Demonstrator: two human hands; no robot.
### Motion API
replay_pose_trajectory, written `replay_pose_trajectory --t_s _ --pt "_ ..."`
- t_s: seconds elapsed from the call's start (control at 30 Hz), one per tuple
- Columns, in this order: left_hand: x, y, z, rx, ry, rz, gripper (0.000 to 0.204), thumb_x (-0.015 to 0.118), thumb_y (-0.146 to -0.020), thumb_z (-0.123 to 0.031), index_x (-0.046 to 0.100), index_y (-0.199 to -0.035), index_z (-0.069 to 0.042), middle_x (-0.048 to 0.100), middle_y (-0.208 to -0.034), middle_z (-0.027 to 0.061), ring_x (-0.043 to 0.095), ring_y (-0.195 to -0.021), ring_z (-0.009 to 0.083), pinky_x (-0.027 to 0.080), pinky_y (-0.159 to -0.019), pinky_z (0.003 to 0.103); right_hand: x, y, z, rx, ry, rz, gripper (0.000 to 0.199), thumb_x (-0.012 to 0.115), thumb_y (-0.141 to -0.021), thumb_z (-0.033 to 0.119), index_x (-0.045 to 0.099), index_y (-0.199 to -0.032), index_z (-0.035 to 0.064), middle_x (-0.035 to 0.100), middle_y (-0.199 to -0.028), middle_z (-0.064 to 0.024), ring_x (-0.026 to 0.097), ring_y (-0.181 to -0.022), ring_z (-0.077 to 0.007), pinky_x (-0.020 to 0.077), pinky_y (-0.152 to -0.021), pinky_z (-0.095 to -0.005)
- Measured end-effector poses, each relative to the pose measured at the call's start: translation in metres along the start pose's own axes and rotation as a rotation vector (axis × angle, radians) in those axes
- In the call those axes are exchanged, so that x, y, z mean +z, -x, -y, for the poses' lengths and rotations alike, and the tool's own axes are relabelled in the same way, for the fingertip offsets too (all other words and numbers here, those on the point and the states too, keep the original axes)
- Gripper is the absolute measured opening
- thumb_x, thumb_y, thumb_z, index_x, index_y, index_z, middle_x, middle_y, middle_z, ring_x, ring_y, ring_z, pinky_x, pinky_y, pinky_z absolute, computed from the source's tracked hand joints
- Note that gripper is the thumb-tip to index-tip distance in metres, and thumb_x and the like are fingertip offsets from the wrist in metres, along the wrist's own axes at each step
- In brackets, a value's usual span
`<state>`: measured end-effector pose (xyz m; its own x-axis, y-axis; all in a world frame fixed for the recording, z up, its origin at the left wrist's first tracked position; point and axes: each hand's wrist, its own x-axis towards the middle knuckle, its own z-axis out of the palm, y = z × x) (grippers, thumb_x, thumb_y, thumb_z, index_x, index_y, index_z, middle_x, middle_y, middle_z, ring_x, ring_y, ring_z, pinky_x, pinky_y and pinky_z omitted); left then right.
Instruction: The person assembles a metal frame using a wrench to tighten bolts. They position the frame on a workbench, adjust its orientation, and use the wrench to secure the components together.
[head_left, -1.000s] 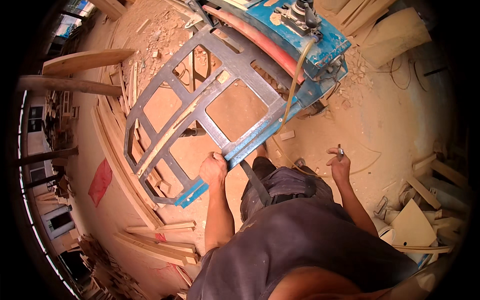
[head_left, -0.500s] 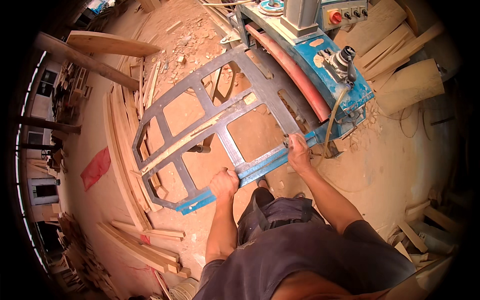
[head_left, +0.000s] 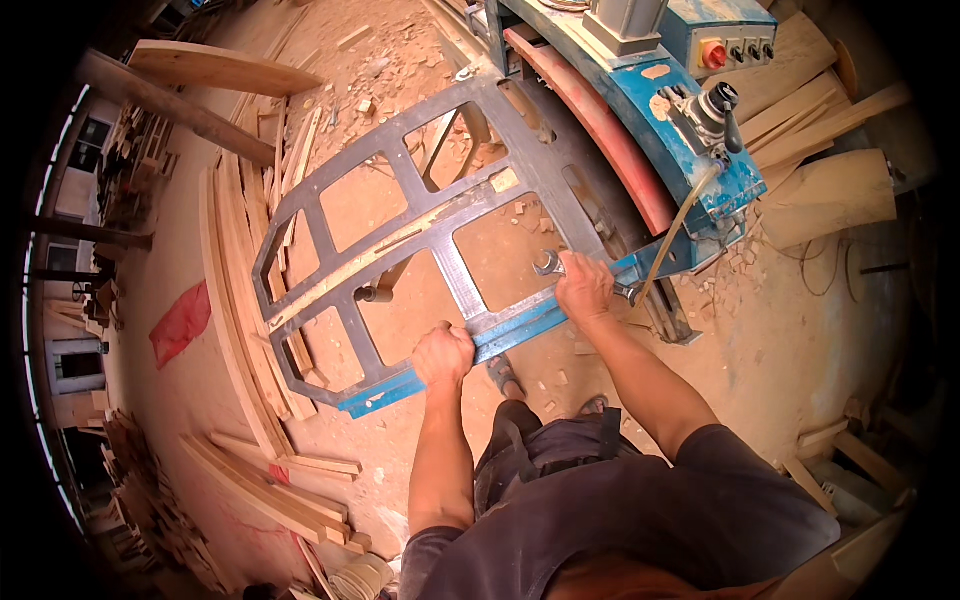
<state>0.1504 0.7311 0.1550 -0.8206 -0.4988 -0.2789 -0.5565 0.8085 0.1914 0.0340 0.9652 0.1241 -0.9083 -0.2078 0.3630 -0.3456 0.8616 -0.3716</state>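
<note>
Head view: nearest, the left hand [head_left: 444,353] is clamped on the blue rail [head_left: 515,338], as it was a second ago. Just beyond, the right hand [head_left: 586,285], then well apart from that edge, now rests at it, its grip closed around a wrench [head_left: 547,265] whose two ends stick out; both hands thus meet the one side. Past them spreads the slotted metal tabletop [head_left: 459,276], then a red curved piece [head_left: 600,135] and the blue machine [head_left: 738,187].
</note>
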Motion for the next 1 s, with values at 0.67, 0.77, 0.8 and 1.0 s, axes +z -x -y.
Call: replay_pose_trajectory --t_s 0.67,0.77,0.8,1.0 --pt "-0.130 -0.419 0.063 0.021 0.086 0.121 0.049 0.041 -0.096 -0.034 0.077 -0.106 -0.003 0.073 -0.110 0.0245 0.069 -0.107 0.0402 0.052 -0.095 0.047 0.210 -0.367 0.155 0.265 0.108 0.261 0.022 0.058 -0.079 0.010 0.070 -0.097 0.0094 0.073 -0.093 -0.0195 0.067 -0.092 -0.0422 0.0498 -0.087 -0.0513" --pt "-0.141 -0.490 0.070 0.026 0.092 0.117 0.049 0.041 -0.096 -0.034 0.077 -0.105 -0.003 0.072 -0.109 0.0250 0.069 -0.107 0.0411 0.053 -0.095 0.047 0.259 -0.423 0.169 0.279 0.134 0.261 0.023 0.058 -0.079 0.010 0.071 -0.097 0.0096 0.073 -0.092 -0.0203 0.067 -0.091 -0.0428 0.0502 -0.087 -0.0519" --pt "-0.143 -0.513 0.070 0.023 0.093 0.115 0.049 0.041 -0.096 -0.034 0.077 -0.104 -0.003 0.072 -0.109 0.0251 0.069 -0.107 0.0414 0.053 -0.095 0.047 0.276 -0.442 0.171 0.278 0.146 0.263 0.023 0.058 -0.079 0.010 0.071 -0.097 0.0097 0.073 -0.092 -0.0204 0.067 -0.091 -0.0427 0.0504 -0.087 -0.0519" --pt "-0.228 -0.737 0.047 0.050 0.069 0.083 0.049 0.041 -0.095 -0.034 0.077 -0.104 -0.002 0.072 -0.108 0.0257 0.069 -0.106 0.0418 0.052 -0.096 0.047 0.366 -0.660 0.205 0.150 0.085 0.076 0.022 0.059 -0.079 0.012 0.071 -0.096 0.0094 0.073 -0.094 -0.0188 0.069 -0.092 -0.0399 0.0528 -0.085 -0.0501"
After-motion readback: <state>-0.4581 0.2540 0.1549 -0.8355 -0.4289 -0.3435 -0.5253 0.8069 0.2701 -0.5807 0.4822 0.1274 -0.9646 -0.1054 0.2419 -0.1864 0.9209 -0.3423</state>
